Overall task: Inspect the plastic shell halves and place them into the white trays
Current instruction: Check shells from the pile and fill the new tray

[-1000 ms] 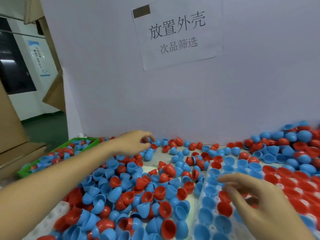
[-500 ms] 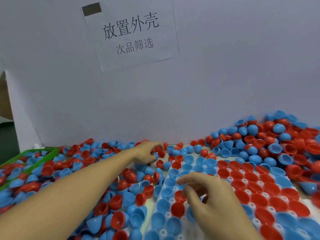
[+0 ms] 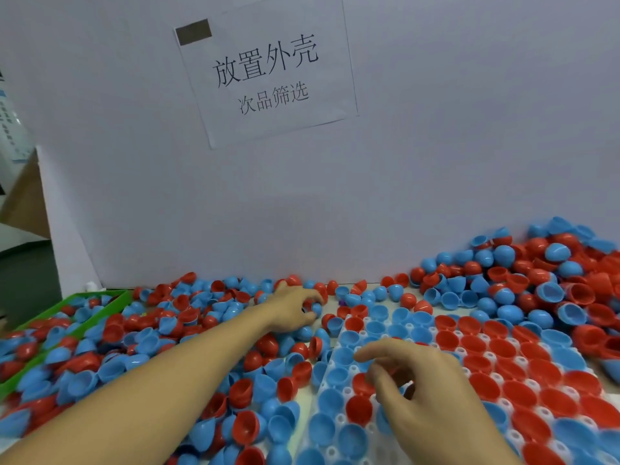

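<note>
Loose red and blue shell halves (image 3: 188, 344) cover the table on the left. My left hand (image 3: 292, 310) reaches to the far side of this pile, and its curled fingers pinch a blue shell half (image 3: 316, 309). A white tray (image 3: 410, 327) on the right holds blue shells in its left columns and red shells further right. My right hand (image 3: 422, 384) hovers over the tray's near left part with its fingers curled downward. Whether it holds a shell is hidden under the palm.
A taller heap of red and blue shells (image 3: 543, 280) is banked against the white wall at the back right. A green bin (image 3: 114, 302) with more shells sits at the far left. A paper sign (image 3: 268, 75) hangs on the wall.
The view has swung right and down. My left hand moved right along the back of the pile and closed on a blue shell. My right hand stays over the tray.
</note>
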